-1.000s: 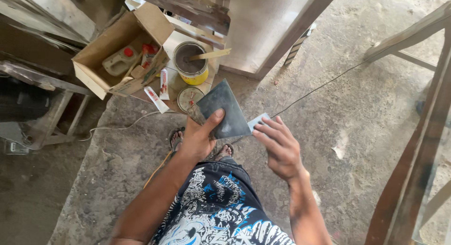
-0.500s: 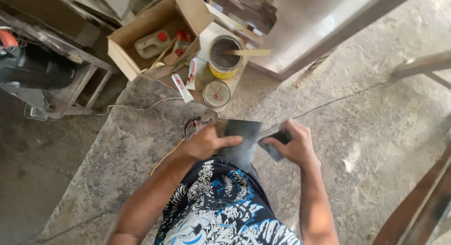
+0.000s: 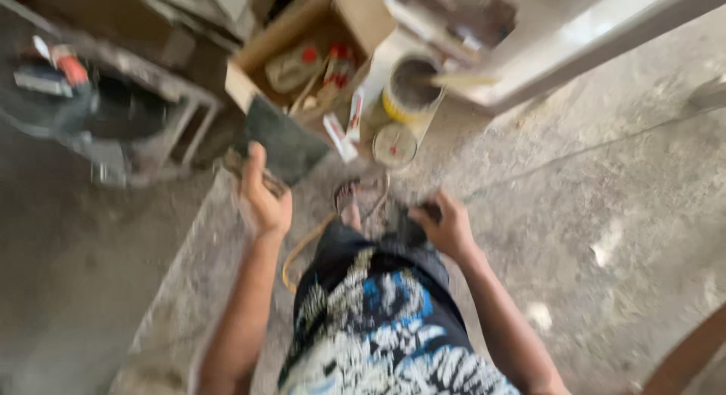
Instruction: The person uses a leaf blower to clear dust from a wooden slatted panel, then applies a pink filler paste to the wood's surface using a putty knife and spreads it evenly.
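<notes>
The picture is blurred by motion. My left hand (image 3: 261, 198) grips a dark grey rectangular sheet (image 3: 286, 144), held out to the left just below an open cardboard box (image 3: 302, 62). My right hand (image 3: 446, 227) is closed around a small dark piece (image 3: 408, 221) near my knee, above my patterned black, white and blue shorts (image 3: 378, 319). A sandalled foot (image 3: 348, 206) shows between the hands on the concrete floor.
The cardboard box holds bottles with red caps. Beside it stand an open yellow tin (image 3: 408, 96) with a stick across it and a round lid (image 3: 395, 144). A dark metal frame (image 3: 121, 115) with tools is at the left. A white panel (image 3: 590, 39) runs along the top right.
My left hand has carried the dark sheet out to the left, away from my right hand, toward the box. The right hand has dropped lower with the small dark piece. The view shifted.
</notes>
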